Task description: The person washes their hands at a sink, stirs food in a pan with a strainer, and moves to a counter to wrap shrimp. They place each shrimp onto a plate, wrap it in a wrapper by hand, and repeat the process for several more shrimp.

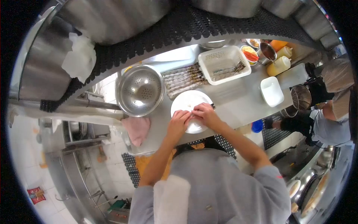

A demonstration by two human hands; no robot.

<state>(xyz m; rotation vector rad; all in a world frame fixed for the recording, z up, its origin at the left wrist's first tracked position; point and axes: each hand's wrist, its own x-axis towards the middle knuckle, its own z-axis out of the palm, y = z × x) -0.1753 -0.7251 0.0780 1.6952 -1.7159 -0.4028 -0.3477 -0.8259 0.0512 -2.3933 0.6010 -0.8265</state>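
My left hand (181, 118) and my right hand (205, 113) meet over a round white plate (194, 127) on the steel counter. Their fingers are bent and pinched together, fingertips almost touching. Whatever they pinch is too small and covered to make out. A few pale scraps (189, 106) lie on the plate just beyond the fingertips. Behind the plate, rows of grey, dark-tailed shrimp (183, 80) lie side by side. To their right, a white perforated basket (207, 66) holds several more shrimp (235, 69) along its bottom.
Left of the plate stands a steel colander (140, 91), with a pink cloth (136, 130) at the counter edge. On the right are a white container (271, 92), a sauce pot (266, 53) and squeeze bottles (279, 66). A shelf (209, 30) hangs overhead. Another person (332, 123) stands at right.
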